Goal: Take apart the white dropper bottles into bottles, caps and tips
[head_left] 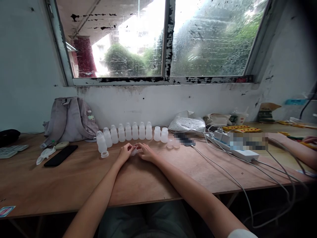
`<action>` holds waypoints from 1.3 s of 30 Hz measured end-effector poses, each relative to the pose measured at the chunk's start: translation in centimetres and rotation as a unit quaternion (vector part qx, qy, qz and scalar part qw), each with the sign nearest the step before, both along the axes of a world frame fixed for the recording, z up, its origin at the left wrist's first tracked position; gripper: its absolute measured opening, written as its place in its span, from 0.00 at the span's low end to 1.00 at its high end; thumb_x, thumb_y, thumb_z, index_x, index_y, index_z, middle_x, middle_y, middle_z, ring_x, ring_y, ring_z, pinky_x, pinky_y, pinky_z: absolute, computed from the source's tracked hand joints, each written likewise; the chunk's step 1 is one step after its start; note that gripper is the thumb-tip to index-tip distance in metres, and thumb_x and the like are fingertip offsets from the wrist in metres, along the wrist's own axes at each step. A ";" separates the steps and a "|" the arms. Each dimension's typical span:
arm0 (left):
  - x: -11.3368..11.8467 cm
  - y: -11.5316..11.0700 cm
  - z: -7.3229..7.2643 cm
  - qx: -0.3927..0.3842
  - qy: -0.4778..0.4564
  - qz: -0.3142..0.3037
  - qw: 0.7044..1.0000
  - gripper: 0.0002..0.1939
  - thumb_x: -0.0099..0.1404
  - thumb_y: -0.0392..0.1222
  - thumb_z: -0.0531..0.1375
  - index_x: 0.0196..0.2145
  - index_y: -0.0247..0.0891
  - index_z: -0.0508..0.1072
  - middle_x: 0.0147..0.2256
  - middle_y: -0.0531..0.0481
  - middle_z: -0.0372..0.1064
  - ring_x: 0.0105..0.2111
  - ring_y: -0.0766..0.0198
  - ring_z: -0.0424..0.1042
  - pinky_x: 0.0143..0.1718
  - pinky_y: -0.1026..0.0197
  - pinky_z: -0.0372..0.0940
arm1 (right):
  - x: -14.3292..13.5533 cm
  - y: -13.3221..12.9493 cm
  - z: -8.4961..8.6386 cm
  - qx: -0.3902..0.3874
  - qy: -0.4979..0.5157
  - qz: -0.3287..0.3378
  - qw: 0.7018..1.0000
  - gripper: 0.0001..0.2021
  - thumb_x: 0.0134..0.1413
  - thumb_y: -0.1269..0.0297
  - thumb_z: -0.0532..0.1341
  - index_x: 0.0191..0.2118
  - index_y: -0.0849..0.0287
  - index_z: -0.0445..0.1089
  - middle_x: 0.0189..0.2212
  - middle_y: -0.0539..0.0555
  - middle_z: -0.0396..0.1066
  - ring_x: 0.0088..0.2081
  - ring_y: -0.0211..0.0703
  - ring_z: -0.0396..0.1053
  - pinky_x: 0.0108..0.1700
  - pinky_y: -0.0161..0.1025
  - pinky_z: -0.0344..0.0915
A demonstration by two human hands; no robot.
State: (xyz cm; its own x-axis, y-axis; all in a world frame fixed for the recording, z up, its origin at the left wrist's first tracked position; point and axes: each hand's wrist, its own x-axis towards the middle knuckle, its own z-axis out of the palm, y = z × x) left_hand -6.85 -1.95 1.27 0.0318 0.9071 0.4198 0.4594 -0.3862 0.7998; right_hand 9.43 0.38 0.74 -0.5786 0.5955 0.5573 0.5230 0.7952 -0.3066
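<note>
My left hand [126, 152] and my right hand [145, 152] meet over the wooden table, fingers pinched on a small translucent piece [135, 152] between them. Its exact shape is too small to tell. Just behind stands a row of several frosted white bottles with clear domed caps [128, 132]. At the row's right end, two bottles [157, 134] have no domed cap. A white ring [104, 154] lies in front of the leftmost bottle. Clear round pieces [173, 144] lie to the right of my hands.
Left: a grey backpack [70, 119], a black phone [61, 156] and white trays [12, 150]. Right: a plastic-wrapped bundle [187, 122], a power strip [244, 154] and loose cables [223, 170]. Another person's forearm [294, 148] rests at the far right. The table's front edge [146, 202] crosses below.
</note>
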 end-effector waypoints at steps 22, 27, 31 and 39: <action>2.0 -0.6 0.2 -0.144 -0.145 -0.100 0.974 0.13 0.55 0.43 0.53 0.38 0.37 0.67 0.29 0.50 0.69 0.21 0.67 0.70 0.20 0.68 0.63 | -0.3 1.1 -0.5 -0.084 0.071 -0.164 0.980 0.07 0.42 0.66 0.56 0.32 0.56 0.61 0.25 0.48 0.66 0.27 0.36 0.62 0.27 0.30 0.52; 2.2 -0.9 0.4 -0.163 -0.130 -0.087 0.974 0.18 0.49 0.34 0.52 0.41 0.38 0.64 0.23 0.53 0.68 0.21 0.66 0.70 0.20 0.67 0.63 | -0.6 1.1 -0.1 -0.087 0.030 -0.198 0.976 0.10 0.44 0.68 0.55 0.36 0.56 0.60 0.27 0.50 0.67 0.29 0.38 0.63 0.27 0.31 0.50; 2.4 -1.2 0.4 -0.142 -0.124 -0.100 0.977 0.23 0.47 0.31 0.51 0.43 0.37 0.64 0.24 0.52 0.68 0.21 0.65 0.71 0.19 0.68 0.63 | -0.6 0.9 0.3 -0.076 0.020 -0.205 0.976 0.11 0.45 0.69 0.54 0.38 0.56 0.58 0.27 0.51 0.67 0.29 0.38 0.63 0.27 0.31 0.50; 3.0 -1.6 0.5 -0.156 -0.220 -0.108 0.957 0.22 0.55 0.39 0.54 0.49 0.39 0.60 0.38 0.44 0.70 0.29 0.64 0.72 0.26 0.65 0.66 | 1.2 1.7 -0.1 -0.054 0.058 -0.212 0.974 0.10 0.44 0.70 0.53 0.37 0.56 0.59 0.23 0.48 0.65 0.26 0.37 0.63 0.26 0.30 0.50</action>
State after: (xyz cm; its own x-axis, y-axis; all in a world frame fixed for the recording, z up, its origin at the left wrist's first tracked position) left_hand -3.84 -3.54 1.73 0.1142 0.9828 0.1452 -0.0121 -0.1447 0.9894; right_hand 10.68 2.10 0.68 -0.2051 0.8253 0.5261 0.7539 0.4760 -0.4529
